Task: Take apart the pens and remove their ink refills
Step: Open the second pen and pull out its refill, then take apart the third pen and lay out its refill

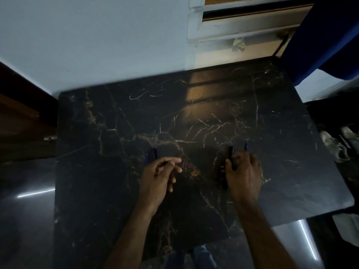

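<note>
Two dark blue pens [151, 154] lie side by side on the black marble table [116, 191], just beyond my left hand [158, 176]. That hand hovers with its fingers loosely curled and apart, and seems to hold nothing. My right hand [243, 172] rests on the table, its thumb and fingers closed around a dark pen [231, 155] that sticks out past the knuckles. Another blue pen [246, 146] pokes out beyond the right fingers. The scene is dim and the pens' details are hard to make out.
The table's far edge meets a pale wall [97, 45]; a window frame [242, 22] is at the back right. A blue cloth [330, 35] hangs at the right. Shoes [338, 144] lie on the floor past the right edge.
</note>
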